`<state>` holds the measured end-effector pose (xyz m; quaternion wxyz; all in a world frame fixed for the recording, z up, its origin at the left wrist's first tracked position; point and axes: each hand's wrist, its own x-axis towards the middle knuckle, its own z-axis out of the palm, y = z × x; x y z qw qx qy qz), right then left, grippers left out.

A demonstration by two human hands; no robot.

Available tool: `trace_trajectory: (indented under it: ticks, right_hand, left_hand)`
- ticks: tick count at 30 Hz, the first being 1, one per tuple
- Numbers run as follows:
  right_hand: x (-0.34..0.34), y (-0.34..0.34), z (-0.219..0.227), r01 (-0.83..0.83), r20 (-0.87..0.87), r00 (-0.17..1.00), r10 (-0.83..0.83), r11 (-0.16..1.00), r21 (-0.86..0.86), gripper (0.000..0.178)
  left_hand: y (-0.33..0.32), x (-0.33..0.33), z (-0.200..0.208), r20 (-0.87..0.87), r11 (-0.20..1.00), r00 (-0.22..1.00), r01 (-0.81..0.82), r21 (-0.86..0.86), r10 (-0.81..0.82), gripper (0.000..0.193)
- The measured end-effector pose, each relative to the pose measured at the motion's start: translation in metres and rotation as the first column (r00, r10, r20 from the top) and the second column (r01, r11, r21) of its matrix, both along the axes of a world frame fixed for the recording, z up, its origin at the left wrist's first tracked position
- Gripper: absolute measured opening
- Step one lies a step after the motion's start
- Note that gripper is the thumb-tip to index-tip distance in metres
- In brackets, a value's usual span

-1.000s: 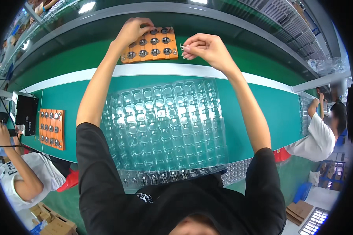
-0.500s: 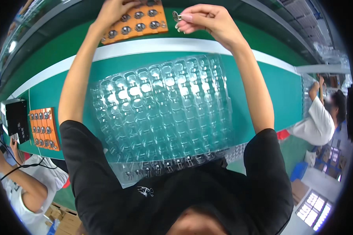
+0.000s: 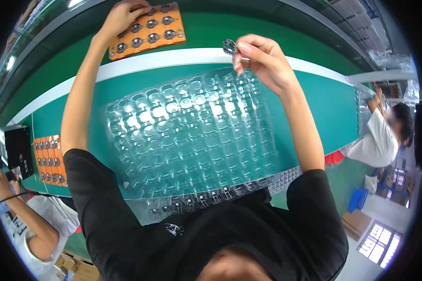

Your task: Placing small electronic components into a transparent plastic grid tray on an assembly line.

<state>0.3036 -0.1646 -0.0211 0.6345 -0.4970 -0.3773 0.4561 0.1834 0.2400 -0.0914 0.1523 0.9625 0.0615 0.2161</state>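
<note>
My right hand (image 3: 262, 58) pinches a small dark metal part (image 3: 229, 47) between thumb and fingers. It is held up above the white strip at the far side of the bench, near the far right corner of a clear plastic blister tray (image 3: 192, 136). My left hand (image 3: 125, 18) reaches over the far left part of an orange fixture plate (image 3: 154, 45), which holds rows of round metal parts. The left fingers are bent together at its far edge; what they grip, if anything, is hidden. The tray's pockets look bare, with bright glare across them.
A second orange plate (image 3: 50, 160) with similar parts lies at the left, beside a black box (image 3: 18, 151). Under the tray's near edge shows another clear tray (image 3: 173, 210) holding metal parts. Co-workers sit at the left (image 3: 44, 225) and right (image 3: 380, 136).
My right hand has drawn nearer to me with the metal part, from beside the orange plate to above the white strip. My left hand stays at the plate. The whole view has shifted slightly.
</note>
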Motion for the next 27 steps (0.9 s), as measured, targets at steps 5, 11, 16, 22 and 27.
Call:
trace_trajectory:
  ticks: [5, 11, 16, 22, 27]
  right_hand:
    - [-0.004, 0.004, -0.005, 0.01, 0.043, 0.999, -0.007, 0.997, -0.073, 0.014]
    - [-0.005, 0.021, -0.008, 0.005, 0.091, 0.996, 0.006, 0.994, -0.113, 0.015]
    - [-0.007, 0.057, -0.002, 0.007, 0.219, 0.975, 0.027, 0.988, -0.153, 0.018]
    - [0.033, 0.168, -0.002, 0.058, 0.876, 0.481, -0.029, 0.998, 0.001, 0.023]
    - [0.045, 0.251, -0.034, 0.066, 0.975, 0.156, -0.16, 0.986, 0.152, 0.024]
  left_hand:
    - [0.0, -0.005, 0.002, 0.052, 0.999, 0.998, 0.035, -0.012, -0.034, 0.023]
    - [-0.012, -0.014, 0.0, 0.101, 0.999, 0.994, -0.047, 0.002, 0.046, 0.021]
    - [-0.007, -0.023, 0.008, 0.076, 0.996, 0.994, -0.08, 0.035, 0.078, 0.019]
    - [0.001, -0.024, 0.024, 0.017, 0.96, 0.998, -0.063, 0.272, 0.061, 0.022]
    - [0.024, -0.042, 0.028, 0.208, 0.994, 0.975, -0.094, 0.056, 0.081, 0.026]
